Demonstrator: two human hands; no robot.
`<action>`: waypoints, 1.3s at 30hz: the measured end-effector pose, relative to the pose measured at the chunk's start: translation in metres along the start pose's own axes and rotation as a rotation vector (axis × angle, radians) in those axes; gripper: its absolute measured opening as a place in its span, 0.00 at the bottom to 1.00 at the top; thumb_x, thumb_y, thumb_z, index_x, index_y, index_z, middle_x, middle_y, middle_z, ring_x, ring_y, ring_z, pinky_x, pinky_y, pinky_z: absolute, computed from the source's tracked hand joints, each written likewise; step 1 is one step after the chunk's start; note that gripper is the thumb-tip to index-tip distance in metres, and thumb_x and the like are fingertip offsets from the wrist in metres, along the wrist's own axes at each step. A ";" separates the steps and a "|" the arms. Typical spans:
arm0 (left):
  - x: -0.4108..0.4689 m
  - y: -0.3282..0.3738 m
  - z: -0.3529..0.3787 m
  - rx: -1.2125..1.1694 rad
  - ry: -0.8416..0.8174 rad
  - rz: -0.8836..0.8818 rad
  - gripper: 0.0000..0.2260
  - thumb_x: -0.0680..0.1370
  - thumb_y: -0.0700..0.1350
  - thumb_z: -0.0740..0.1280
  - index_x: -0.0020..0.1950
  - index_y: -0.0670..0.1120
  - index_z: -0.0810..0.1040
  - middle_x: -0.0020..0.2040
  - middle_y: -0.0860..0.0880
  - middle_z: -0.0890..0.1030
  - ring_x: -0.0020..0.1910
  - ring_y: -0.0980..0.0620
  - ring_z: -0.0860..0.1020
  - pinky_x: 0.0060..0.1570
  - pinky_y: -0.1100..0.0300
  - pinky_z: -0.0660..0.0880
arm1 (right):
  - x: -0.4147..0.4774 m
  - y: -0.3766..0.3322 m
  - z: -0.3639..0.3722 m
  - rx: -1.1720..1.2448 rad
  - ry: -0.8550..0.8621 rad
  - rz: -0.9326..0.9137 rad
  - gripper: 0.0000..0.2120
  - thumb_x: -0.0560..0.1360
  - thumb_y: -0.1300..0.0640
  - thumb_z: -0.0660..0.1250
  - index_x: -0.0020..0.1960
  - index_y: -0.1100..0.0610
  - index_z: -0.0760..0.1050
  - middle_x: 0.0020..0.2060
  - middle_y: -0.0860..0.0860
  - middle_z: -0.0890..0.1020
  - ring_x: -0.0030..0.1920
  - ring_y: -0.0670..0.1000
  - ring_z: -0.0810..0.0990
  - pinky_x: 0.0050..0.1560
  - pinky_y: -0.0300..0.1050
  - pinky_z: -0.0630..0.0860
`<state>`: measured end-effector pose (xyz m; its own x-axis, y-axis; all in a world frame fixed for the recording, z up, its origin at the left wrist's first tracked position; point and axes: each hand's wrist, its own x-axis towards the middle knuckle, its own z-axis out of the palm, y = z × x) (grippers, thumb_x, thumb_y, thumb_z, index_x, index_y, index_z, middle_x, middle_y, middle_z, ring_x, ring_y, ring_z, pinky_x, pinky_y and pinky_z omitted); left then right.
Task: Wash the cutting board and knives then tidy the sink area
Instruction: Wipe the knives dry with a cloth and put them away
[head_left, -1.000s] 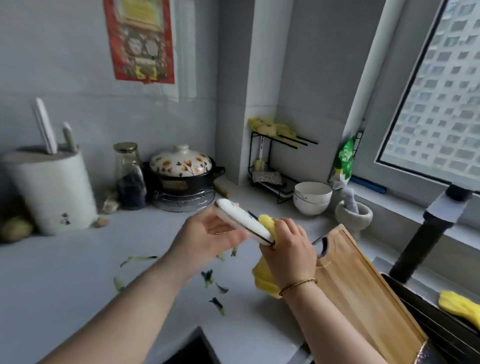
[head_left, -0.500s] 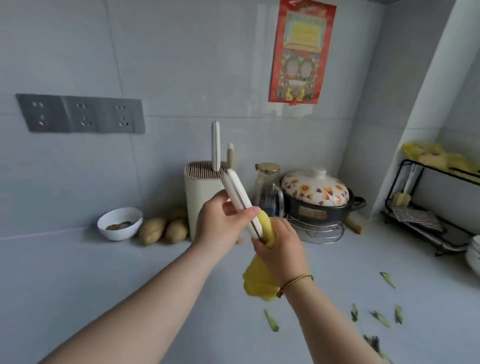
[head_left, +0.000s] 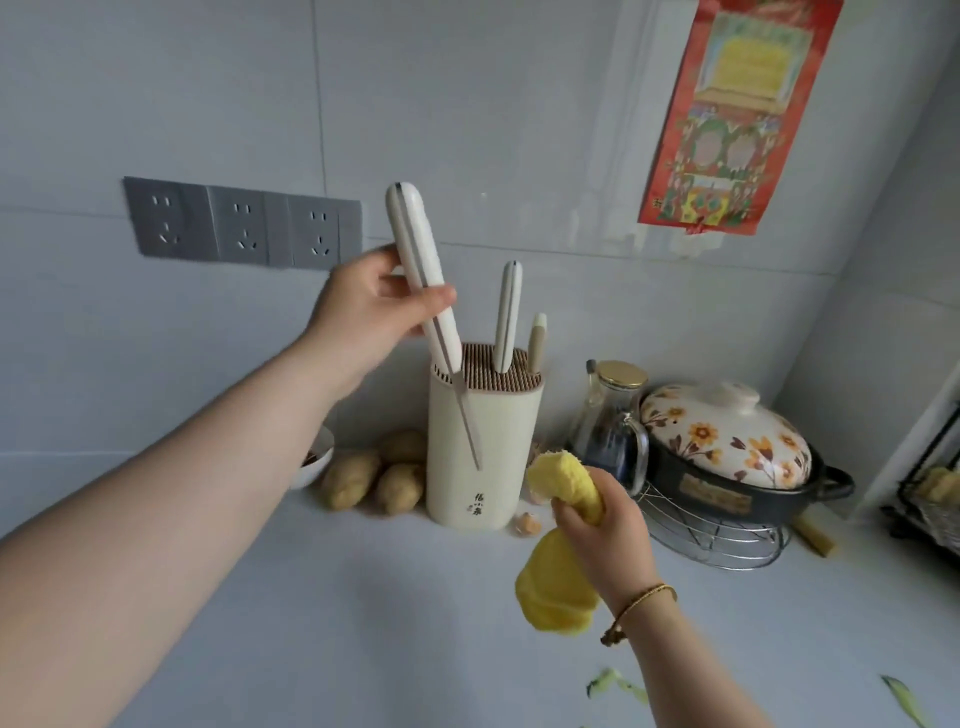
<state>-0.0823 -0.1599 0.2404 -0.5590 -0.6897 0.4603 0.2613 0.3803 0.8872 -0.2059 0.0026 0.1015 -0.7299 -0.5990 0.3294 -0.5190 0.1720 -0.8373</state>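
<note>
Tilting knife (head_left: 415, 244) across block (head_left: 483, 457) edge

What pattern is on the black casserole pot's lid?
Orange and brown flowers on the white ceramic lid; head view.

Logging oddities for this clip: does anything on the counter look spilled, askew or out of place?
Yes. Green vegetable scraps lie loose on the counter at lower right, uncleared. The knife in the left hand hangs tilted with its blade in front of the knife block, not in a slot.
</note>
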 end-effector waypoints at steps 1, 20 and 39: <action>0.007 0.006 -0.002 -0.021 -0.003 0.014 0.09 0.74 0.34 0.66 0.45 0.47 0.73 0.39 0.51 0.78 0.34 0.62 0.79 0.37 0.65 0.79 | 0.003 0.001 -0.003 0.013 0.013 0.009 0.12 0.71 0.68 0.65 0.45 0.51 0.71 0.43 0.51 0.77 0.42 0.49 0.74 0.40 0.35 0.69; 0.082 0.001 0.020 0.062 -0.012 0.132 0.09 0.75 0.34 0.66 0.43 0.49 0.72 0.39 0.51 0.77 0.38 0.59 0.77 0.44 0.61 0.78 | 0.017 0.031 -0.005 0.066 0.065 0.078 0.13 0.72 0.68 0.65 0.46 0.50 0.71 0.38 0.46 0.75 0.39 0.41 0.72 0.38 0.31 0.67; 0.098 -0.025 0.026 0.117 -0.006 0.095 0.11 0.75 0.37 0.67 0.56 0.45 0.72 0.42 0.52 0.77 0.44 0.52 0.77 0.50 0.56 0.77 | 0.020 0.044 -0.001 0.037 0.055 0.086 0.12 0.72 0.68 0.65 0.47 0.52 0.72 0.40 0.49 0.76 0.39 0.40 0.71 0.38 0.30 0.67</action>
<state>-0.1640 -0.2205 0.2628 -0.5407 -0.6439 0.5413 0.2195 0.5132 0.8297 -0.2442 -0.0007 0.0717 -0.7949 -0.5394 0.2777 -0.4371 0.1917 -0.8787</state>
